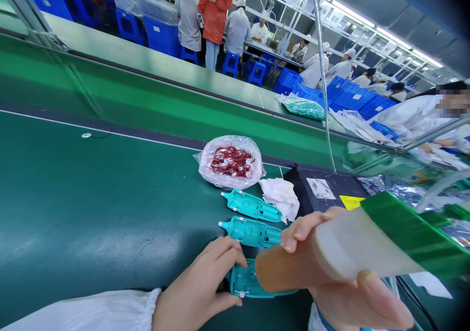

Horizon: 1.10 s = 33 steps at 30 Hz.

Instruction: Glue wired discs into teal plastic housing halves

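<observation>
My left hand [203, 282] grips the end of a teal plastic shell [247, 284] lying on the green bench, thumb and fingers at its edges. In my right hand [352, 292] is a translucent bottle [345, 243] with amber-brown contents toward its lower end and a green band at the other. The bottle is tilted over the held shell and hides part of it; whether they touch I cannot tell. Just beyond lie two similar open teal shells, the nearer shell [249, 231] partly behind my right fingers and the farther shell [253, 205] in full view.
A plastic-lined bowl [205, 169] of red-and-black wires with small round parts stands behind the shells. Beside it are a crumpled white tissue [281, 196] and a black box [308, 179]. One small white disc [86, 135] lies far left. Co-workers sit and stand beyond the bench.
</observation>
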{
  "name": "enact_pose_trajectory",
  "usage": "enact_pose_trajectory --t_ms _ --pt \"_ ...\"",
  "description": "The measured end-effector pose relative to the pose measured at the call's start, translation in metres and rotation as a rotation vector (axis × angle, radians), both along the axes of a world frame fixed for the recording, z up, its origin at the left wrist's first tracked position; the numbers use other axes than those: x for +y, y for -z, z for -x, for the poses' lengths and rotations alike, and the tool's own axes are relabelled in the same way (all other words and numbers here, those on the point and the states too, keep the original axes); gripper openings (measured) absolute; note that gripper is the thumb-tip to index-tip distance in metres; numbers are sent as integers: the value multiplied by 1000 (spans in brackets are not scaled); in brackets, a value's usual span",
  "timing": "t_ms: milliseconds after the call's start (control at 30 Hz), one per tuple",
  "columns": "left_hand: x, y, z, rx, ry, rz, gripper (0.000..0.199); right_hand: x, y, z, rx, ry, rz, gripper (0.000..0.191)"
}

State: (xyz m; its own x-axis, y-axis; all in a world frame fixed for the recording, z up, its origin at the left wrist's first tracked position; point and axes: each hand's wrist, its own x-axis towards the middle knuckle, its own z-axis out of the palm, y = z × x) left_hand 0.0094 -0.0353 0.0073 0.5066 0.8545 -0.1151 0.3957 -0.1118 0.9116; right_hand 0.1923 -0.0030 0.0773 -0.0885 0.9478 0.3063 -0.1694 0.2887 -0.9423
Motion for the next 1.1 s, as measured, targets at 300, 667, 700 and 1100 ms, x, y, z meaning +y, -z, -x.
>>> enact_pose_trajectory --t_ms 300,667,700,1100 --pt "-3 5 1 -3 -15 42 43 10 1 3 131 -13 41 32" --pt "-2 8 2 -21 -34 4 41 11 -1 0 69 20 8 34" --pt "-2 9 2 -24 -35 -3 40 11 -1 -1 60 24 7 35" --pt "-2 6 2 -19 -35 -8 40 8 -6 0 47 30 -35 33"
